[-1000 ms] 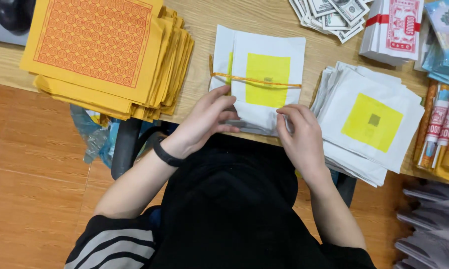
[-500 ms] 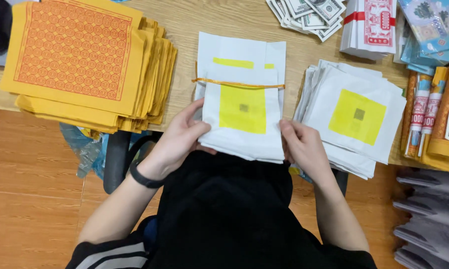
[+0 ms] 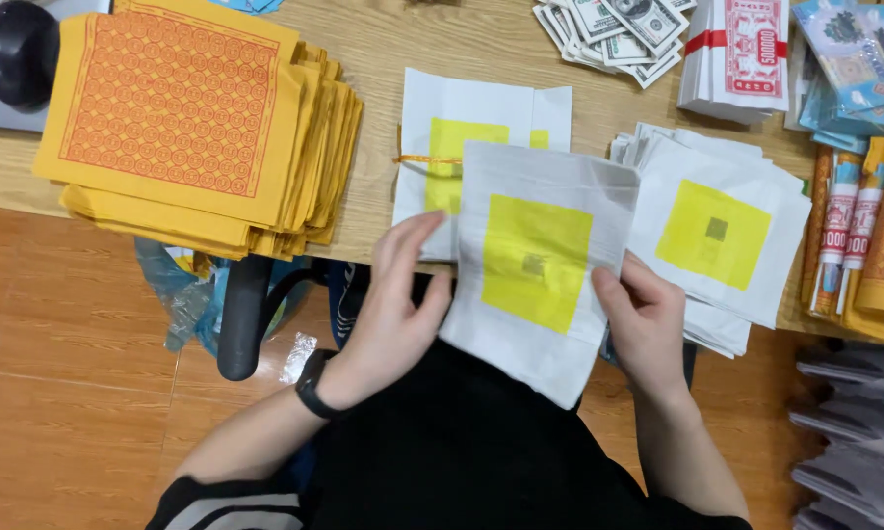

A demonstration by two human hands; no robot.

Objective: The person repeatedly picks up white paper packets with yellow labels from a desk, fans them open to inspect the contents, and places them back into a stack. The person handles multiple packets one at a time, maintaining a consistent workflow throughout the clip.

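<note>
Two hands now hold a thin bunch of white square paper sheets with a yellow square printed in the middle, lifted off and tilted over the near edge of the wooden table. Half a second ago both hands were pressed on the bound stack; now this bunch has come away and sits nearer to us and to the right of it. Our left hand has its fingers straight and together along the bunch's left edge, thumb under the paper. Our right hand pinches the right edge, thumb on top and fingers beneath.

Farther off, partly covered by the lifted sheets, lies the bound stack of the same white and yellow paper with a thin orange rubber band across it. To the right a loose fanned pile of matching sheets rests on the table, just beside the held bunch. At far left sits a thick pile of yellow sheets printed with an orange pattern. We judge that a portion has been separated from the bound stack.
</note>
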